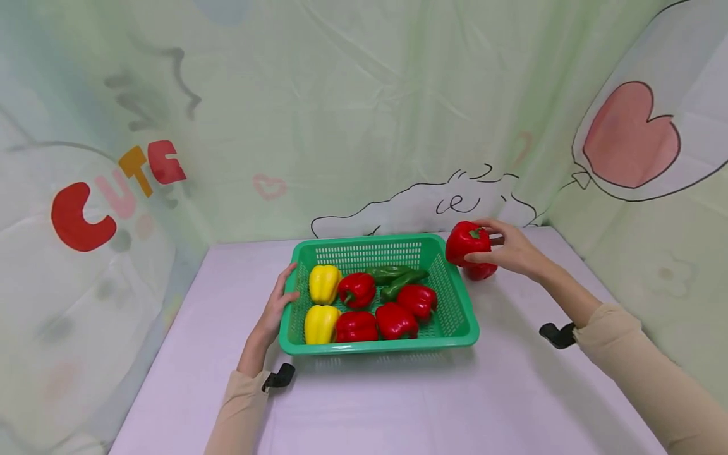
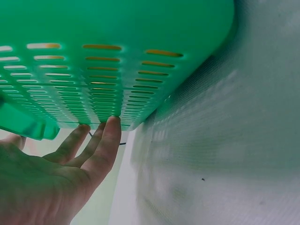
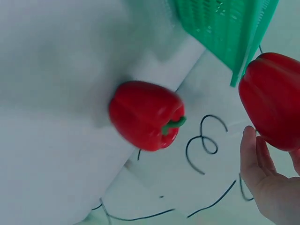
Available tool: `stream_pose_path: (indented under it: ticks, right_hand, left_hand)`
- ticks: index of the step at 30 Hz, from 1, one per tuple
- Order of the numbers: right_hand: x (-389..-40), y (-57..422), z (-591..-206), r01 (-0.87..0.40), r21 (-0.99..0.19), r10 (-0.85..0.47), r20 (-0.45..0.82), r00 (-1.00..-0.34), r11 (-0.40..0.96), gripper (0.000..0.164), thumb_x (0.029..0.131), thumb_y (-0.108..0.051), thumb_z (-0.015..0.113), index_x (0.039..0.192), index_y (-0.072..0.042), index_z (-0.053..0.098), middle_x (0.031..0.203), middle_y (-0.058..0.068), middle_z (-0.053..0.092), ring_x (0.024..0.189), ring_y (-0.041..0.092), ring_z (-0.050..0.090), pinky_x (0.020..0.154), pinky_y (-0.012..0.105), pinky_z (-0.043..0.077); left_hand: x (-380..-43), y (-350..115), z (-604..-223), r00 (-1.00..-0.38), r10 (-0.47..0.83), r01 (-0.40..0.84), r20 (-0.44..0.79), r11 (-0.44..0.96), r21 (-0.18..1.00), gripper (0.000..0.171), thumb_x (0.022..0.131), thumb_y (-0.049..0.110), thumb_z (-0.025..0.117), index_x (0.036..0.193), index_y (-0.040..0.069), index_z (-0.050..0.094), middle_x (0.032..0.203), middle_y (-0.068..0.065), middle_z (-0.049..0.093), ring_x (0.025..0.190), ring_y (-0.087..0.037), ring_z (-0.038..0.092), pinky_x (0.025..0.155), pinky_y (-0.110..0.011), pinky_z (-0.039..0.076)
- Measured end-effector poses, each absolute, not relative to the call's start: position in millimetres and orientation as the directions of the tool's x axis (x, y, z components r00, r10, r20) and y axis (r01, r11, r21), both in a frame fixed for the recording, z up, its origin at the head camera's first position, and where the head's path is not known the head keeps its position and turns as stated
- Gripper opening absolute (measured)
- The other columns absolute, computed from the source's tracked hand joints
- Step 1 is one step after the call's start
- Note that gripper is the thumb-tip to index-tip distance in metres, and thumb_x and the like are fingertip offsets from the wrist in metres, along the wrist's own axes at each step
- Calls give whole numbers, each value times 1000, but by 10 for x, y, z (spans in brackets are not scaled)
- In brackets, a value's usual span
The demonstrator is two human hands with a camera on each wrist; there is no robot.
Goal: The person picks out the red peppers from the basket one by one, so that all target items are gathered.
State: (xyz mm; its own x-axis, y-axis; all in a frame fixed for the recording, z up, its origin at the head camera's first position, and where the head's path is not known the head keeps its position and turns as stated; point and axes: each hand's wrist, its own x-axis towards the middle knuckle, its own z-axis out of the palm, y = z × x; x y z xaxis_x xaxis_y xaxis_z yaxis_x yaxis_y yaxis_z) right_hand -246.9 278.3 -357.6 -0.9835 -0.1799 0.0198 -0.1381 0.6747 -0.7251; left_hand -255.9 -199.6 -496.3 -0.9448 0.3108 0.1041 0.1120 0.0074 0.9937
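A green plastic basket [image 1: 379, 347] holds two yellow bell peppers [image 1: 325, 284], several red bell peppers [image 1: 356, 291] and dark green peppers [image 1: 405, 282]. At its left side my left hand [image 1: 276, 308] grips the rim, the thumb over the edge. The fingers [image 2: 105, 145] lie nearly straight against the slotted outer wall in the left wrist view. My right hand [image 1: 509, 250] holds a red bell pepper [image 1: 463, 243] between thumb and fingers, over the basket's far right corner. Another red bell pepper [image 3: 146, 115] lies on the table outside the basket, partly hidden in the head view.
The basket stands on a table with a pale lilac cover [image 1: 375, 404]. Behind and beside the table hang pale green curtains [image 1: 352, 114] with printed drawings. A black strap piece [image 1: 279, 377] sits at each wrist.
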Motion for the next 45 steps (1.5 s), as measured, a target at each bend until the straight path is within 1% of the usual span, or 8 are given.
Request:
stream_pose_path:
  ticks: [5, 8, 11, 15, 24, 32, 41, 45]
  right_hand:
    - [-2409, 2927, -3655, -122, -757, -184, 3, -983, 642, 81, 83, -26, 77, 150, -4, 35, 139, 25, 44, 122, 46, 45, 84, 49, 54]
    - [-2355, 3037, -3736, -133, -761, -197, 6, -980, 635, 80, 83, -22, 77, 149, -2, 36, 137, 26, 45, 119, 46, 47, 80, 42, 55]
    - [-2273, 3176, -3830, -150, -756, -201, 24, -979, 638, 77, 83, -17, 77, 146, 1, 37, 134, 27, 47, 115, 45, 49, 75, 34, 56]
    - [-2179, 3310, -3970, -145, -762, -197, 24, -980, 631, 77, 83, -17, 77, 145, 3, 37, 133, 29, 47, 113, 45, 51, 72, 31, 56]
    - [-2099, 3408, -4260, -116, -753, -178, -1, -984, 648, 76, 82, -18, 78, 143, 4, 38, 131, 30, 48, 113, 46, 50, 73, 35, 56]
    - [-2133, 3412, -4418, -124, -739, -177, 6, -984, 663, 78, 79, -13, 80, 141, 7, 37, 131, 33, 46, 114, 50, 49, 73, 36, 57]
    - [-2164, 3414, -4508, -87, -758, -152, -16, -988, 646, 83, 80, -11, 79, 143, 9, 29, 134, 35, 41, 117, 52, 45, 78, 43, 56]
    - [-2159, 3417, -4548, -54, -782, -130, -35, -991, 620, 88, 81, -12, 79, 145, 8, 22, 135, 36, 38, 118, 53, 44, 80, 45, 56]
  left_hand:
    - [-2514, -2034, -4972, -953, 289, 101, 91, 22, 995, 69, 97, 13, 40, 159, 19, 11, 162, -16, 9, 139, -40, 27, 106, -57, 32]
    - [-2503, -2041, -4974, -953, 287, 101, 94, 8, 995, 68, 97, 13, 40, 158, 20, 11, 162, -16, 9, 139, -41, 27, 106, -59, 31]
    - [-2526, -2018, -4977, -945, 313, 98, 93, 2, 995, 68, 98, 13, 40, 159, 21, 11, 163, -14, 8, 140, -40, 26, 107, -57, 31]
    - [-2560, -1985, -4971, -944, 314, 111, 102, 11, 994, 68, 97, 12, 40, 158, 21, 12, 163, -15, 9, 139, -40, 28, 105, -55, 33]
    - [-2564, -2020, -4959, -944, 312, 117, 106, 17, 993, 68, 96, 12, 40, 158, 22, 13, 162, -14, 10, 137, -39, 30, 104, -55, 34]
    - [-2551, -1991, -4977, -947, 306, 103, 99, -6, 995, 70, 95, 12, 41, 158, 23, 13, 162, -14, 9, 139, -41, 27, 105, -55, 33]
    - [-2563, -1999, -5006, -948, 302, 101, 97, -4, 995, 68, 96, 12, 41, 158, 23, 14, 163, -14, 10, 140, -40, 27, 106, -56, 31]
    - [-2564, -1995, -4996, -947, 307, 102, 97, 2, 995, 69, 96, 12, 41, 158, 21, 13, 163, -16, 8, 140, -41, 26, 106, -57, 32]
